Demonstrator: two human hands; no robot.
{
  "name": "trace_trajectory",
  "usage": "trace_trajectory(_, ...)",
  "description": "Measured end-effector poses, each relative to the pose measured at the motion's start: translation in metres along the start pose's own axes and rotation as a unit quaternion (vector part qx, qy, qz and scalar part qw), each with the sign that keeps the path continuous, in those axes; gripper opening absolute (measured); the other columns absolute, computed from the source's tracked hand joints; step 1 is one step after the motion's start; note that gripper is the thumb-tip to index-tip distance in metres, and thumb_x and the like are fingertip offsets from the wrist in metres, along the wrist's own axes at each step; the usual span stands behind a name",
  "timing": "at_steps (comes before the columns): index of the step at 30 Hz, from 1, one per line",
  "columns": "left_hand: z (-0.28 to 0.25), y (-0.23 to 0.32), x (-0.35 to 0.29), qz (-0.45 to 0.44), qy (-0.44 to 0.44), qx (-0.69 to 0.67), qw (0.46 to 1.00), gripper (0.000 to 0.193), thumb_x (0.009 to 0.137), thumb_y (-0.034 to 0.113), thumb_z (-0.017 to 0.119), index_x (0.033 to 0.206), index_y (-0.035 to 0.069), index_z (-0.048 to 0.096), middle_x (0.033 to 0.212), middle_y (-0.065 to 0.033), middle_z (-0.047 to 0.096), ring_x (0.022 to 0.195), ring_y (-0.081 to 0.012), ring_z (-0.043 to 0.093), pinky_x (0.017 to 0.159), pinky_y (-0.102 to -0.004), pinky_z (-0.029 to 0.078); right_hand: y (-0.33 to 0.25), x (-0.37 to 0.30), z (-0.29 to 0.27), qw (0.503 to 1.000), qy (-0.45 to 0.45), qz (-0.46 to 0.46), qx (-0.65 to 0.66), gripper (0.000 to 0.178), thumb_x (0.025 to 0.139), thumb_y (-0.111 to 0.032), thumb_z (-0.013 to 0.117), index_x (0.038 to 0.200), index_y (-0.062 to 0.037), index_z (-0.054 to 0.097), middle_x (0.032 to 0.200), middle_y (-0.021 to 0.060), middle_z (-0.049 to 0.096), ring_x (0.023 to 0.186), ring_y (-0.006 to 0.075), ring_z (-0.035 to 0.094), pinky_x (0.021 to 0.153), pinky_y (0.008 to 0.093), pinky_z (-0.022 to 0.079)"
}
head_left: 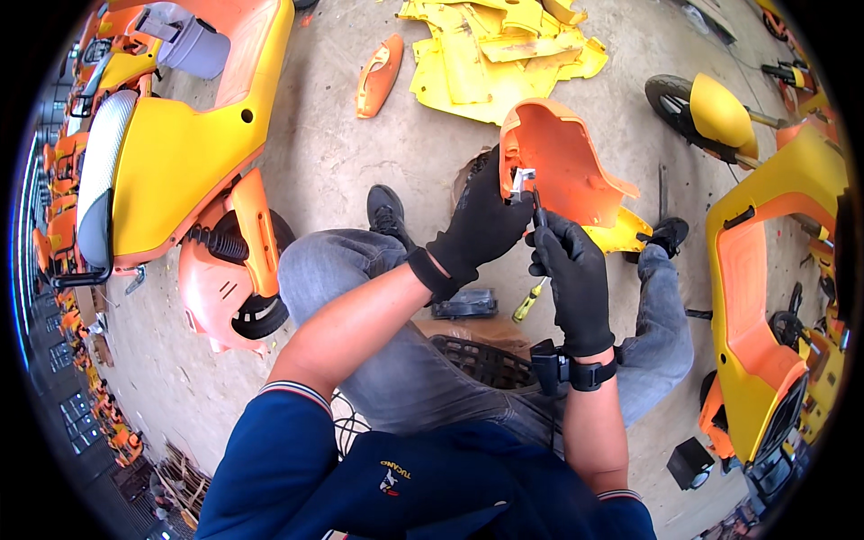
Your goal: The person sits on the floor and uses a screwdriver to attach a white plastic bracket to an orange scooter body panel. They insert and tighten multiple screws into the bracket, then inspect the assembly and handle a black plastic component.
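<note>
Both my hands wear black gloves. My left hand (484,220) is closed on the left edge of a curved orange plastic cover (562,162), whose hollow side shows. A small silver metal piece (522,182) sits at that edge, by my left fingertips. Pinched in my right hand (576,279) is a slim dark tool (539,209). Its tip is up against the silver piece, and its exact kind is hard to make out. Below the hands, a screwdriver with a yellow-green handle (526,306) lies between my legs.
Near my lap are a dark box (465,303) and a black slotted tray (481,362). Yellow panels (486,67) lie piled ahead, beside a small orange part (379,76). Yellow-and-orange scooters stand left (175,171) and right (747,315). A wheel with yellow fender (720,117) is far right.
</note>
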State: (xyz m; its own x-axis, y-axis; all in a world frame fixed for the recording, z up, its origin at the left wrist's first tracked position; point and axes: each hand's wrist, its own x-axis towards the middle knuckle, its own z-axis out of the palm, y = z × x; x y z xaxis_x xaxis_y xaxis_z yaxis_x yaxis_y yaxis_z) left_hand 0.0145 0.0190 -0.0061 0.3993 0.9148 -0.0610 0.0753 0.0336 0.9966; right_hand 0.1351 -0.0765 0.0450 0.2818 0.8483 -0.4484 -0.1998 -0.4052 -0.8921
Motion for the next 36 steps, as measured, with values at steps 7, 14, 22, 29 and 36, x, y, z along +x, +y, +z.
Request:
trace_trajectory(7, 0.001, 0.002, 0.0, 0.015, 0.001, 0.028, 1.0, 0.021, 0.09, 0.008, 0.062, 0.11, 0.001, 0.06, 0.087, -0.0056, 0.067, 0.074, -0.0112, 0.064, 0.066, -0.0294, 0.052, 0.007, 0.004, -0.005, 1.0, -0.005, 0.015, 0.014, 0.032, 0.098, -0.019, 0.061, 0.12, 0.0042, 0.064, 0.089, 0.002, 0.063, 0.071, 0.0069, 0.057, 0.066, 0.0227, 0.049)
trace_trajectory(14, 0.002, -0.001, -0.001, 0.025, 0.011, 0.022, 0.999, 0.023, 0.088, 0.008, 0.062, 0.11, 0.0, 0.06, 0.087, -0.0055, 0.067, 0.073, -0.0115, 0.064, 0.066, -0.0295, 0.051, 0.004, 0.004, -0.003, 1.0, -0.003, 0.011, 0.028, 0.029, 0.098, -0.017, 0.061, 0.118, 0.0041, 0.063, 0.087, 0.0027, 0.064, 0.069, 0.0071, 0.057, 0.064, 0.0236, 0.049)
trace_trajectory(22, 0.002, -0.001, 0.0, 0.047, 0.015, 0.052, 0.997, 0.023, 0.089, 0.008, 0.062, 0.11, 0.0, 0.06, 0.091, -0.0068, 0.068, 0.08, -0.0137, 0.065, 0.071, -0.0298, 0.052, 0.002, 0.005, 0.006, 0.999, 0.039, -0.016, 0.015, 0.031, 0.095, -0.012, 0.064, 0.121, 0.0029, 0.056, 0.088, 0.005, 0.065, 0.068, 0.0074, 0.058, 0.06, 0.0228, 0.048)
trace_trajectory(29, 0.003, -0.011, 0.0, 0.059, 0.023, 0.048, 0.997, 0.02, 0.092, 0.01, 0.064, 0.108, -0.001, 0.061, 0.093, -0.0074, 0.068, 0.083, -0.0148, 0.066, 0.073, -0.0308, 0.052, 0.007, -0.005, 0.008, 0.992, 0.055, -0.08, -0.074, 0.033, 0.091, -0.009, 0.064, 0.12, 0.0052, 0.055, 0.09, 0.0068, 0.065, 0.069, 0.0099, 0.061, 0.062, 0.0236, 0.05)
trace_trajectory(36, 0.001, -0.005, 0.0, 0.075, 0.026, 0.064, 0.995, 0.019, 0.092, 0.009, 0.063, 0.108, 0.0, 0.061, 0.091, -0.0078, 0.068, 0.082, -0.0163, 0.067, 0.072, -0.0308, 0.052, 0.0, -0.006, 0.012, 0.995, 0.062, -0.028, 0.074, 0.03, 0.095, -0.006, 0.059, 0.121, 0.0062, 0.053, 0.095, 0.0106, 0.065, 0.071, 0.0131, 0.063, 0.068, 0.0282, 0.057)
